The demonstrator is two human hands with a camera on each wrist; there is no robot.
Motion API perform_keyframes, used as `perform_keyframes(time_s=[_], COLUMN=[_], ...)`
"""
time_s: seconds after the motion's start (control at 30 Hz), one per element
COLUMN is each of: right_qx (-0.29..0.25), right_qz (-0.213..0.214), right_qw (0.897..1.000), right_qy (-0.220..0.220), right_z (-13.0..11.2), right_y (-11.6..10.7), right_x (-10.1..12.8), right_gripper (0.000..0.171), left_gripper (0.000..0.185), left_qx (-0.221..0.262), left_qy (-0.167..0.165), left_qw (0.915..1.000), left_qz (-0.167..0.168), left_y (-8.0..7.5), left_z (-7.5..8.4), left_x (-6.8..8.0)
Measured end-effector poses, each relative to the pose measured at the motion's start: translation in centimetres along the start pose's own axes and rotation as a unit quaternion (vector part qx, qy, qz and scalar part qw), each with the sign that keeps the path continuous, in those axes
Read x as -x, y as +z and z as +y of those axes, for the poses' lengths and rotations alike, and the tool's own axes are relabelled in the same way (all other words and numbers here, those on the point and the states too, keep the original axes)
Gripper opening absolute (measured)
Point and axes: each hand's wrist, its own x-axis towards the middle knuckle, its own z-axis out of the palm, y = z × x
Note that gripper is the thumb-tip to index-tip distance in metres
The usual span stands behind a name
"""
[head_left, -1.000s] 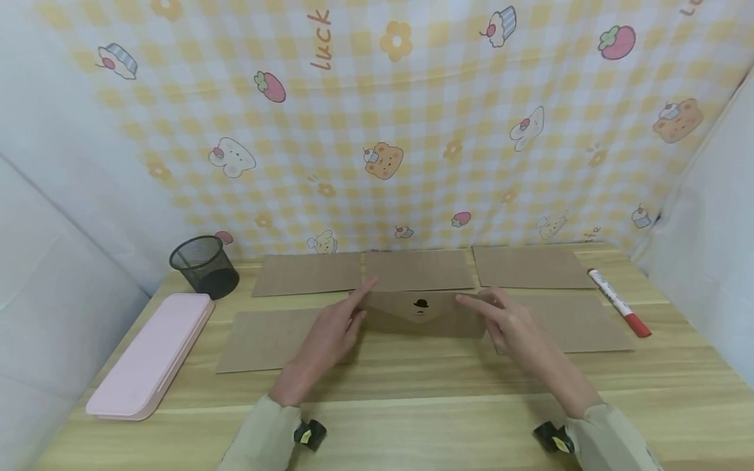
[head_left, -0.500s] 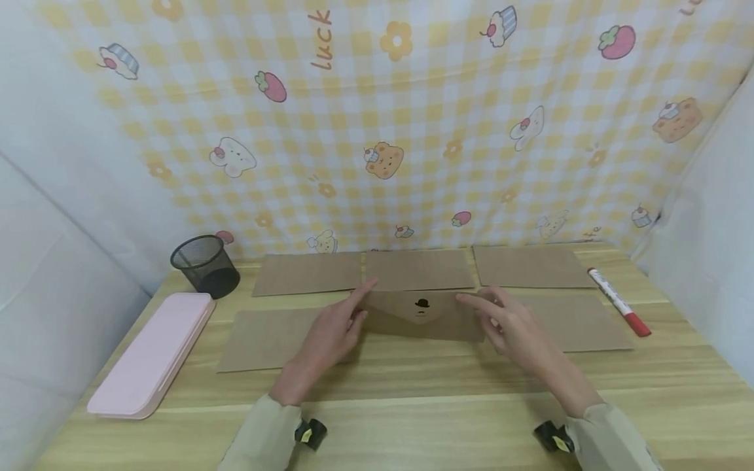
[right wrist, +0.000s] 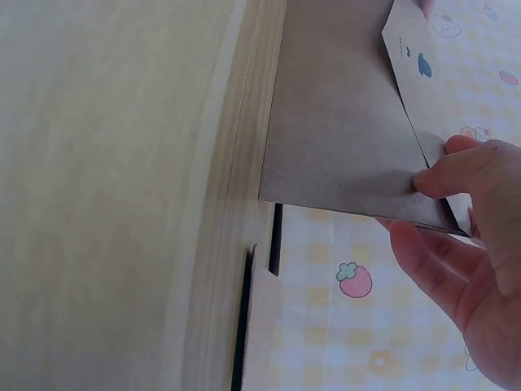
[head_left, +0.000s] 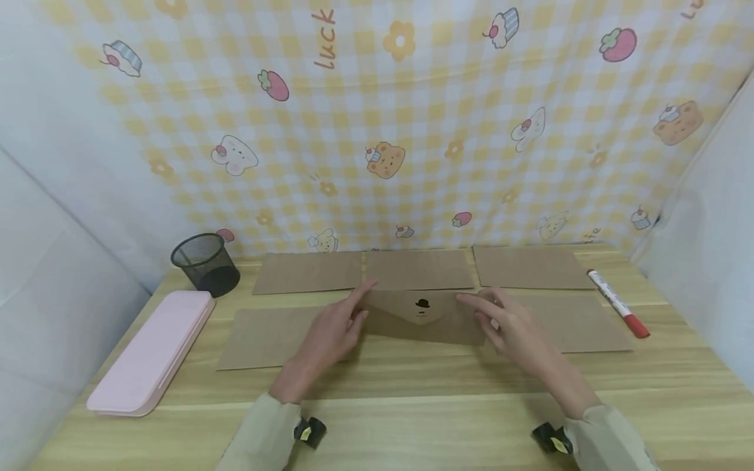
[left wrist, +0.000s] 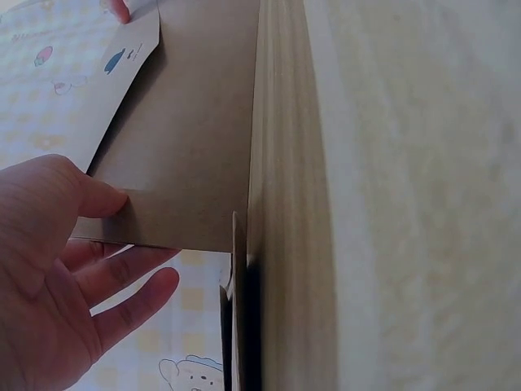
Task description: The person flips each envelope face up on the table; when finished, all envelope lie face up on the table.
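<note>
A brown kraft envelope (head_left: 389,326) stands on its long edge in the middle of the head view, its front facing me. Its pointed flap (head_left: 421,307) bears a black bowler hat and moustache print and stands a little away from the body in both wrist views. My left hand (head_left: 334,327) pinches the left end, thumb (left wrist: 106,199) in front and fingers behind. At the other end my right hand (head_left: 511,322) pinches likewise, its thumb (right wrist: 435,177) on the front face and index finger along the top edge.
Several flat envelopes lie around it: a back row including one envelope (head_left: 418,269), plus a left one (head_left: 265,337) and a right one (head_left: 580,324). A pink pencil case (head_left: 153,350) and black mesh pen cup (head_left: 206,261) stand left; a red-capped marker (head_left: 617,302) lies right.
The held envelope's lower edge has shifted slightly toward me, most at its right end. Both hands keep their hold and have hardly moved.
</note>
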Motion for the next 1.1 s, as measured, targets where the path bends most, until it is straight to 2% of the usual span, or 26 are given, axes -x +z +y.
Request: perform_keyframes(time_s=[0.43, 0.67, 0.87, 1.1], right_qx=[-0.016, -0.005, 0.009, 0.014], right_qz=[-0.007, -0.013, -0.055, -0.099], right_qw=[1.0, 1.0, 0.998, 0.992], right_qy=[-0.012, -0.008, 0.035, 0.081], right_z=[0.22, 0.16, -0.1, -0.43], right_y=[0.26, 0.45, 0.36, 0.51], right_x=[0.02, 0.0, 0.35, 0.44], right_gripper=[0.057, 0.056, 0.056, 0.036], left_gripper=[0.055, 0.052, 0.053, 0.056], left_qx=[0.007, 0.012, 0.012, 0.011], left_qy=[-0.016, -0.004, -0.015, -0.031], left_qw=[0.9998, 0.9998, 0.9998, 0.9995], left_qz=[-0.001, 0.015, 0.007, -0.007], left_y=[0.01, 0.08, 0.23, 0.32], left_z=[0.06, 0.04, -0.08, -0.34], left_x=[0.14, 0.15, 0.11, 0.22])
